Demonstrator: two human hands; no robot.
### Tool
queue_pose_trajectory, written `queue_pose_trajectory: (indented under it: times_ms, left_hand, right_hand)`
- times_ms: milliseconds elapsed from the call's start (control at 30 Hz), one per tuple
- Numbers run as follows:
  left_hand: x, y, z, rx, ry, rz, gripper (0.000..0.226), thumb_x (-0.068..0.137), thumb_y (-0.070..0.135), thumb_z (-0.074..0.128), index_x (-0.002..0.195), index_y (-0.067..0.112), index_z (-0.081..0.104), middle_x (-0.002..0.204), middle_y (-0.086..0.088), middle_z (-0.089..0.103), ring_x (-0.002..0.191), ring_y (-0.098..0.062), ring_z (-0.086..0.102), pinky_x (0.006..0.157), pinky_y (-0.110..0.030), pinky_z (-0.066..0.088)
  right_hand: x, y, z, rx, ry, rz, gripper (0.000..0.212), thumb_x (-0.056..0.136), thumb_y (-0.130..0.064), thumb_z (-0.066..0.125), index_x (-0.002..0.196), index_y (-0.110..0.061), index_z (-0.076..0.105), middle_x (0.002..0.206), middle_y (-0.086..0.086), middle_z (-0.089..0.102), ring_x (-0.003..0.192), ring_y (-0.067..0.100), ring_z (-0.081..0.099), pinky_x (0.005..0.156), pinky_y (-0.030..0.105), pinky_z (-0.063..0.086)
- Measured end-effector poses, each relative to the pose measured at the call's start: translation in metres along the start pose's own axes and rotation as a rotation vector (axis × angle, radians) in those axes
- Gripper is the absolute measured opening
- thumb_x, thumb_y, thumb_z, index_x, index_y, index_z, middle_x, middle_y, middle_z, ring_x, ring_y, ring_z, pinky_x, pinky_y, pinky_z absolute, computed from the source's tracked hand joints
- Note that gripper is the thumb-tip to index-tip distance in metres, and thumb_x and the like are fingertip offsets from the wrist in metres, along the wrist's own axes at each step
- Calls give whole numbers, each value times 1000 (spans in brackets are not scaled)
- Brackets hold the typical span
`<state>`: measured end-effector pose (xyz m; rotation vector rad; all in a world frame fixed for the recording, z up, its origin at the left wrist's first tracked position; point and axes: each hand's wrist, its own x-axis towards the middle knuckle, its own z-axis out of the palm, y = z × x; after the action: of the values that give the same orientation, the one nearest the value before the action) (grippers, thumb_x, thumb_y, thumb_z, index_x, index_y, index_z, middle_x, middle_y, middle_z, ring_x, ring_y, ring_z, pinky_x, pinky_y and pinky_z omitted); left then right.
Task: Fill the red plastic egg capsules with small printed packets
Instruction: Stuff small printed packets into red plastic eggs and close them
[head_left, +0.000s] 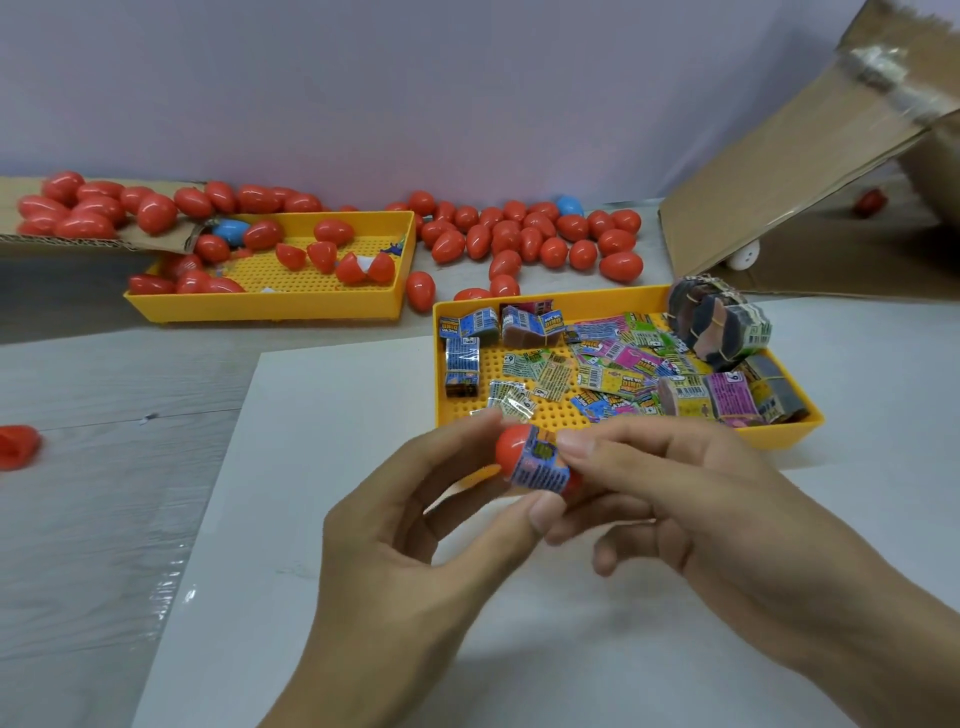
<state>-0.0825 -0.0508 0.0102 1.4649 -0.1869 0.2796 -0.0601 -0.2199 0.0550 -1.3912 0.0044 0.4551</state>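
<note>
Left hand pinches a red plastic egg capsule half above the white sheet. Right hand grips a small blue printed packet, pressed against the capsule's opening. Just behind stands a yellow perforated plastic tray of loose packets.

You hold a red capsule half with a packet printed in blue and orange with dense black text. At one o'clock from it, the yellow tray has a dotted grid floor and carries loose packets in pink, green, blue and yellow, all with barcode-like black print. At eleven o'clock, a second yellow tray with the same dotted floor contains red capsules and one blue capsule. Glossy red capsules spread at twelve o'clock, another blue one among them. The cardboard box is plain brown. The table shows pale grey wood grain under a white sheet.
</note>
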Motion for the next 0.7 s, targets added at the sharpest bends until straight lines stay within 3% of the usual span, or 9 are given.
queue_pose_trajectory:
  times_ms: [67,133,300,367,467,600,700]
  left_hand:
    - [3,5,-3,-34,24,-84,40,69,46,80,104,28,76,95,-5,76,84,-22,74,69,-30,61]
    - [7,9,-6,-74,8,-182,52,67,63,76,97,19,78,84,-14,71,72,-24,71,61,-36,60]
    - [10,9,-8,-121,-29,-218,28,70,38,74,86,15,79,79,-14,74,72,-23,73,62,-33,60]
    - [10,8,-11,-172,-57,-205,24,72,29,75,90,13,78,89,-13,76,83,-26,75,69,-34,61]
    - [13,8,-16,-245,-82,-192,27,71,21,78,97,13,78,97,-16,76,92,-30,74,76,-34,60]
    - [14,6,-18,-180,-96,-124,32,72,17,78,104,17,78,107,-15,74,104,-30,71,86,-36,58]
    - [14,7,-17,-170,-116,-108,35,74,16,76,109,20,76,113,-9,74,110,-27,69,88,-31,56]
  right_hand:
    - [0,3,-3,-196,130,-223,22,68,-29,86,84,-17,77,79,6,76,71,17,73,54,23,54]
    - [-1,6,-3,-424,201,-449,23,69,-28,84,90,-25,77,85,-6,76,77,12,73,64,21,56]
    - [-2,16,-2,-738,174,-731,33,75,-23,79,106,-28,70,99,-15,70,93,14,68,69,24,55]
    - [-1,17,-3,-696,153,-740,34,76,-21,79,108,-27,70,104,-11,70,97,18,67,70,26,55]
    - [-1,13,-1,-379,104,-600,31,77,-30,77,108,-27,73,105,-2,72,93,17,70,69,26,57]
    - [1,7,0,-175,87,-364,23,77,-38,74,95,-23,77,81,7,74,63,17,70,43,24,49]
    - [0,9,1,-150,50,-384,19,74,-27,74,90,-21,78,77,11,75,63,24,71,41,26,48]
